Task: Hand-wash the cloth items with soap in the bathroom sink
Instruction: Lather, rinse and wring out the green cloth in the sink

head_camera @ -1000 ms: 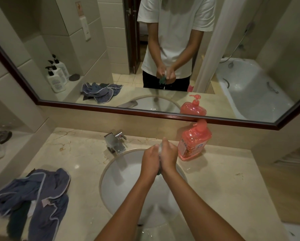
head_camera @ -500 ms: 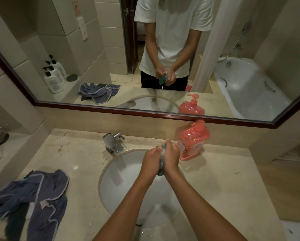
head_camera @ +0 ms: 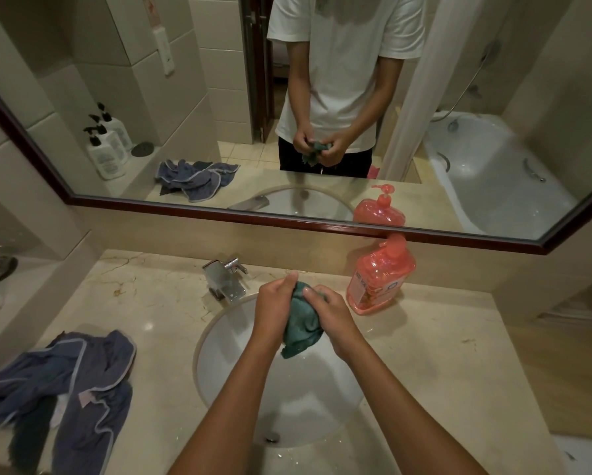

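Left hand [head_camera: 276, 308]: fingers curled tight round the upper left side of the teal cloth [head_camera: 302, 320], a firm grip.
Right hand [head_camera: 332, 315]: thumb and fingers pinching the cloth's right side, knuckles up.
Cloth: bunched between both hands, held up over the back half of the sink [head_camera: 226, 354], lower corner hanging free, clear of the basin.
Soap [head_camera: 378, 279]: pink pump bottle upright on the surface [head_camera: 442, 354], just right of the hands.
Tap [head_camera: 225, 277]: chrome, at the sink's back rim, left of the hands.
Pile [head_camera: 65, 385]: blue-grey cloths with pale trim, heaped on the surface well left of the sink.
Mirror [head_camera: 322, 132]: shows both hands wringing the cloth.
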The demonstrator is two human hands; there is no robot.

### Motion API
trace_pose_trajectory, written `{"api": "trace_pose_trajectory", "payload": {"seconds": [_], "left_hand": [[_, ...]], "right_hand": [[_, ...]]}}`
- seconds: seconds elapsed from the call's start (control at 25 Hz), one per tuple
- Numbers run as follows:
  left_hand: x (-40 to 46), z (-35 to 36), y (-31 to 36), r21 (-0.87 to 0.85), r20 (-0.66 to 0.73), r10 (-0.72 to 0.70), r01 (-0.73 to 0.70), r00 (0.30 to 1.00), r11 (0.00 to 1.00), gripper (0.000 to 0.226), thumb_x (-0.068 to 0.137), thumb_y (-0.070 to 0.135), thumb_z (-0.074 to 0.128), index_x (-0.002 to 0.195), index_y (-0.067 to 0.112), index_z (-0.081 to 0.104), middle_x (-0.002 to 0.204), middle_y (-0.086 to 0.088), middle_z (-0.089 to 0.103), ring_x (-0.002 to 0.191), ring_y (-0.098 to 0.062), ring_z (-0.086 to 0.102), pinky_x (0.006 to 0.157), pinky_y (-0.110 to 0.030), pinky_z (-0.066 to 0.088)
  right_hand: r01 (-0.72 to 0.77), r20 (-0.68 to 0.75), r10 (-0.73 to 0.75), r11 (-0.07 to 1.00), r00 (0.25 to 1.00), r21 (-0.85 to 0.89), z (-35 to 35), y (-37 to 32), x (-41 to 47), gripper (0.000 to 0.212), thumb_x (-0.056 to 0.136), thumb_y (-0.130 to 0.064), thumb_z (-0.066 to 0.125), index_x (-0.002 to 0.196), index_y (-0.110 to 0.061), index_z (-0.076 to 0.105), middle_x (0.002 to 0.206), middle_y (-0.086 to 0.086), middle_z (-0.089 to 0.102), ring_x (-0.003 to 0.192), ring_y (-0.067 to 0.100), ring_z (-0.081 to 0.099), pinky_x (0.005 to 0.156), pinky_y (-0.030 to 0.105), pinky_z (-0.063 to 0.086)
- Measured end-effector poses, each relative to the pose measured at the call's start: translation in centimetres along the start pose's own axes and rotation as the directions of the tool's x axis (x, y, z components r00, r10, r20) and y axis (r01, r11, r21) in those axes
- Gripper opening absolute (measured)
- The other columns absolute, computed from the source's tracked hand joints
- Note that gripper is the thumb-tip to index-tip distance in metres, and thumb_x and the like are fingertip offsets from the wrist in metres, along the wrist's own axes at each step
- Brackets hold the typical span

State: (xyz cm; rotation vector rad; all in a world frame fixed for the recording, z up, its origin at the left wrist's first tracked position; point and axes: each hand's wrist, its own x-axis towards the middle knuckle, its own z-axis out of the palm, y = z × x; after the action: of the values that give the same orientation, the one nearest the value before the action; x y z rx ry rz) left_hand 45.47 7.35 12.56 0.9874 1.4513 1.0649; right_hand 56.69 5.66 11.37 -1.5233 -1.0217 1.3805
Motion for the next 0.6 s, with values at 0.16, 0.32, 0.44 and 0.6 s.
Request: {"api": "trace_pose_trajectory", "payload": {"seconds": [0.16, 0.32, 0.44, 0.6], "left_hand": [[-0.4, -0.2, -0.3, 0.061, 0.098, -0.051, 0.045, 0.994, 0.997, 0.048, 0.105, 0.047, 0.044, 0.088, 0.011, 0.072, 0.083, -0.005, 0.076, 0.081, -0.018, 0.072, 0.077, -0.033, 0.056], [-0.7, 0.1, -2.2, -0.032, 0.226, -0.185, 0.197, 0.956, 0.980, 0.050, 0.103, 0.061, 0.037, 0.097, 0.030, 0.076, 0.095, 0.005, 0.078, 0.098, -0.016, 0.072, 0.093, -0.038, 0.055], [-0.6, 0.1, -3.8, -0.141, 0.250, -0.176, 0.215, 0.952, 0.966, 0.039, 0.100, 0.052, 0.052, 0.107, 0.021, 0.076, 0.104, -0.005, 0.078, 0.108, -0.034, 0.069, 0.094, -0.044, 0.052], [-0.7, 0.4, -3.5, -0.444, 0.129, -0.189, 0.227, 0.973, 0.867, 0.028, 0.107, 0.028, 0.047, 0.117, 0.012, 0.067, 0.110, -0.008, 0.073, 0.109, -0.025, 0.066, 0.082, -0.045, 0.060]], "right_hand": [[0.024, -0.057, -0.017, 0.993, 0.998, 0.116, -0.2, -1.5, 0.3, 0.018, 0.101, -0.029, 0.059, 0.092, -0.013, 0.064, 0.092, 0.011, 0.072, 0.088, 0.025, 0.071, 0.082, 0.041, 0.058], [0.026, -0.100, 0.018, 0.904, 0.995, 0.426, -0.3, -2.9, 1.4, 0.015, 0.100, -0.023, 0.061, 0.109, -0.011, 0.064, 0.096, 0.012, 0.072, 0.086, 0.020, 0.071, 0.079, 0.034, 0.059], [0.081, -0.156, 0.012, 0.816, 0.988, 0.572, -0.9, -3.4, 2.1, 0.027, 0.100, -0.020, 0.060, 0.122, -0.003, 0.061, 0.093, 0.011, 0.070, 0.078, 0.017, 0.070, 0.071, 0.030, 0.058], [0.090, -0.252, 0.014, 0.915, 0.968, 0.393, -0.7, -2.0, 1.7, 0.018, 0.097, -0.021, 0.065, 0.112, -0.012, 0.062, 0.100, 0.014, 0.072, 0.088, 0.025, 0.071, 0.075, 0.036, 0.059]]}}
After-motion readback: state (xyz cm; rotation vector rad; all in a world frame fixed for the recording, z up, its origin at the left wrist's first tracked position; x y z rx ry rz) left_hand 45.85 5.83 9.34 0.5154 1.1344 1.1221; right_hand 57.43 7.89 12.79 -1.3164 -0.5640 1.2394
